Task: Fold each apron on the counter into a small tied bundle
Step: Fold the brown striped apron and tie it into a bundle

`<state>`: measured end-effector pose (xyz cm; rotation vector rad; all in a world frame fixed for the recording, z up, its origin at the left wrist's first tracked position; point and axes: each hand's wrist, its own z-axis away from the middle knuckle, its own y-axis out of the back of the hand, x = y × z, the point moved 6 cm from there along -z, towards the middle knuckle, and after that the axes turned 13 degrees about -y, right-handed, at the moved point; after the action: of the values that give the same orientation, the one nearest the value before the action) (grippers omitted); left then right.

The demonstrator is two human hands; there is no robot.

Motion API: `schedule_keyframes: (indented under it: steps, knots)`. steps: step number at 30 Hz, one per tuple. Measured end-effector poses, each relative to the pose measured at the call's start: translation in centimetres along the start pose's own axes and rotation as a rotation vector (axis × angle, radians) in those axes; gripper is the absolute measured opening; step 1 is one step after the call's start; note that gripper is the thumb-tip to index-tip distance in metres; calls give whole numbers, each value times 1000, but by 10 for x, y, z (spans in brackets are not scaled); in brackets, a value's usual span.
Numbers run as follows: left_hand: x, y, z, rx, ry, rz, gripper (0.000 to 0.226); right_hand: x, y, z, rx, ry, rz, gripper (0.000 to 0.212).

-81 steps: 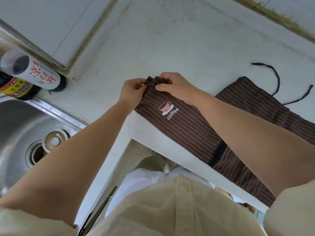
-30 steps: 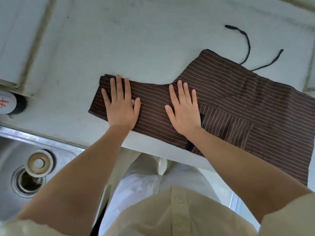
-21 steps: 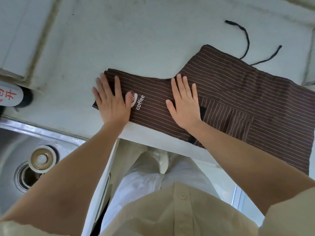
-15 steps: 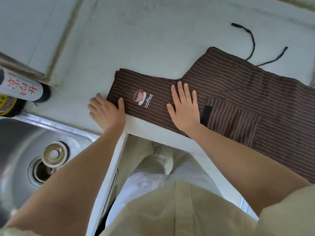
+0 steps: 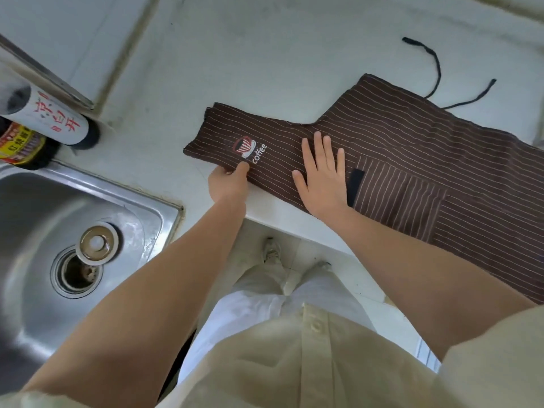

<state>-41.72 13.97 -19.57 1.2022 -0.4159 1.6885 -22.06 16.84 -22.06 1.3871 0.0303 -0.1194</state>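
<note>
A brown striped apron [image 5: 418,148] lies folded lengthwise on the white counter [image 5: 265,60], its narrow bib end with a coffee-cup logo [image 5: 247,145] pointing left. Two black ties [image 5: 435,69] trail from its far edge. My left hand [image 5: 228,182] pinches the near edge of the bib just below the logo, thumb on top. My right hand [image 5: 322,175] lies flat with fingers straight on the cloth, beside the black-trimmed pocket [image 5: 397,198].
A steel sink [image 5: 59,231] with a drain and loose plug sits at the left. Two bottles [image 5: 44,122] stand at the counter's back left corner by the wall. The apron's near right part hangs over the counter edge.
My left hand slid off the bib's left end, then came round to its near edge and pinched it. My right hand stayed flat on the apron. Earlier both hands held the bib's tip.
</note>
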Motion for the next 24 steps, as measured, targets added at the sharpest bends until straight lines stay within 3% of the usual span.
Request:
schedule_keyframes:
  steps: [3, 5, 8, 11, 13, 15, 17, 19, 22, 24]
  knots:
    - [24, -16, 17, -80, -191, 121, 11, 8, -5, 11, -72, -91, -70, 65]
    - [39, -37, 33, -204, -276, 150, 11, 10, -3, 8, -198, -72, -258, 63]
    - [53, -84, 69, -424, -422, -116, 13, 28, 22, 4, -428, -140, -821, 52]
    - [52, -136, 115, -621, -693, -391, 38, 75, 51, 14, -474, -423, -1504, 41]
    - [44, -160, 141, -717, -858, -534, 45, 107, 55, 24, -494, -653, -1815, 47]
    - [38, -187, 170, -822, -1108, -625, 35, 147, 54, 37, -505, -715, -1969, 68]
    - [26, -208, 191, -910, -1340, -718, 26, 181, 51, 51, -562, -708, -2027, 84]
    - [9, -226, 206, -1047, -1412, -848, 11, 212, 45, 69, -560, -768, -1924, 83]
    - [-19, -247, 219, -1220, -1418, -921, 10, 246, 33, 88, -503, -828, -1697, 49]
    - [-28, -252, 221, -1288, -1388, -909, 35, 261, 26, 94, -413, -871, -1483, 25]
